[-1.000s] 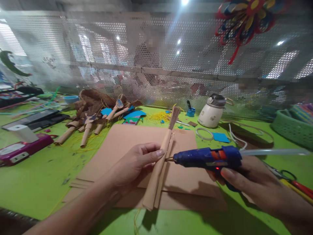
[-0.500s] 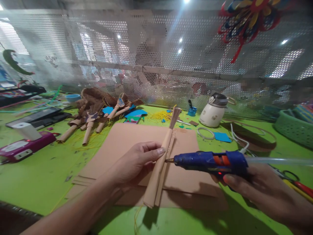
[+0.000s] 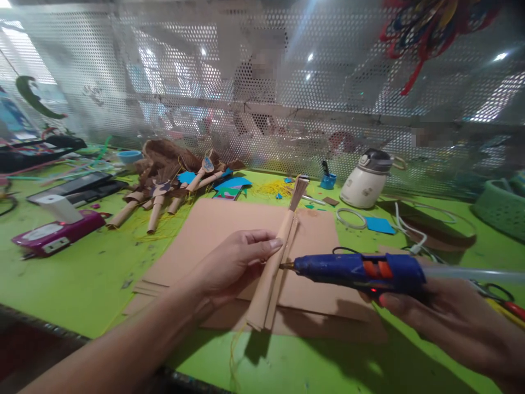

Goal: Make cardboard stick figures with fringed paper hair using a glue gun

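Observation:
My left hand (image 3: pixel 241 260) pinches a rolled brown paper tube (image 3: pixel 268 279) between thumb and fingers. The tube is tilted, its far end bearing a tuft of dark bristly fibre (image 3: pixel 299 191), and a loose paper flap runs along its right side. My right hand (image 3: pixel 447 314) is wrapped round a blue hot glue gun (image 3: pixel 348 271) with orange parts and a lit red light. A clear glue stick (image 3: pixel 471 273) sticks out of its back. The nozzle is at the seam between tube and flap; whether it touches cannot be told. Below lies a stack of brown paper sheets (image 3: pixel 221 224).
Finished-looking paper rolls with fibre tops (image 3: pixel 156 210) lie at the back left. A purple power strip (image 3: pixel 61 235) is at the left. Behind stand a white flask (image 3: pixel 365 180), a tape ring (image 3: pixel 350 219), and blue card (image 3: pixel 380 225). A green basket (image 3: pixel 500 208) sits far right.
The whole view has shifted slightly, so things sit a little further right and higher. The hands, tube and glue gun keep nearly the same relation, nozzle still at the seam.

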Available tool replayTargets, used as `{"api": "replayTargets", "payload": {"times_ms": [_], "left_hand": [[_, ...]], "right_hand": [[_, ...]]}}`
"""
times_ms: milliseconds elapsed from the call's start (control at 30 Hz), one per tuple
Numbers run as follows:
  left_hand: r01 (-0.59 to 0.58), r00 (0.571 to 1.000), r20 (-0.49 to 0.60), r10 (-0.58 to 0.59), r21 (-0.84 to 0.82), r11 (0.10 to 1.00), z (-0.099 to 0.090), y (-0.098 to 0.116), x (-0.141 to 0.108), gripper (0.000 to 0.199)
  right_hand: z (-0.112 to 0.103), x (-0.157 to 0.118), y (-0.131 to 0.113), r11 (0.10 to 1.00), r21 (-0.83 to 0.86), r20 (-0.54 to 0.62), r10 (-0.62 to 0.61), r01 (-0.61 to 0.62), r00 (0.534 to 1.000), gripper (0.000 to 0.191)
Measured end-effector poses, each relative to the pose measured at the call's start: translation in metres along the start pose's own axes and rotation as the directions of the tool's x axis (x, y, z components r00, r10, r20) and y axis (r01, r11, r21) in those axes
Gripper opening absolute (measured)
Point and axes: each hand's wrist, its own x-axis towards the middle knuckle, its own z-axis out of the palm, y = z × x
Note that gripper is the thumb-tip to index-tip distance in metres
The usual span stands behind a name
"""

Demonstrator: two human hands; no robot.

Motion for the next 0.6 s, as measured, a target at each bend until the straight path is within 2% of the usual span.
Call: {"api": "replayTargets", "payload": {"times_ms": [67, 200, 333, 467, 533, 600], "left_hand": [[-0.002, 1.0, 0.003, 0.002, 0.007, 1.0, 0.0001, -0.0001, 0.0004, 0.019], [-0.003, 1.0, 0.009, 0.003, 0.0, 1.0, 0.0012, 0.0, 0.0008, 0.016], [0.009, 1.0, -0.001, -0.009, -0.012, 1.0, 0.0021, 0.0004, 0.0012, 0.015], [0.01, 1.0, 0.004, -0.01, -0.016, 1.0, 0.0025, 0.0012, 0.0015, 0.015], [0.005, 1.0, 0.007, -0.005, -0.016, 1.0, 0.0021, 0.0011, 0.0015, 0.015], [0.004, 1.0, 0.006, -0.004, -0.01, 1.0, 0.0014, 0.0005, 0.0014, 0.016]], "right_hand": [[-0.0005, -0.0005, -0.0033, 0.997, -0.078, 0.027, -0.024, 0.026, 0.999, 0.014], [-0.0003, -0.0009, -0.003, 0.988, -0.15, -0.019, -0.028, 0.025, 0.999, 0.019], [0.0, 0.0011, 0.0004, 0.982, -0.184, 0.013, -0.038, 0.04, 0.999, 0.019], [-0.0009, 0.0032, -0.0027, 0.982, -0.181, -0.043, -0.055, 0.047, 0.998, 0.018], [-0.0021, 0.003, -0.0059, 0.984, -0.166, -0.008, -0.063, 0.061, 0.998, 0.019], [-0.0033, 0.0025, -0.0083, 0.986, -0.146, 0.075, -0.068, 0.078, 0.995, 0.021]]}}
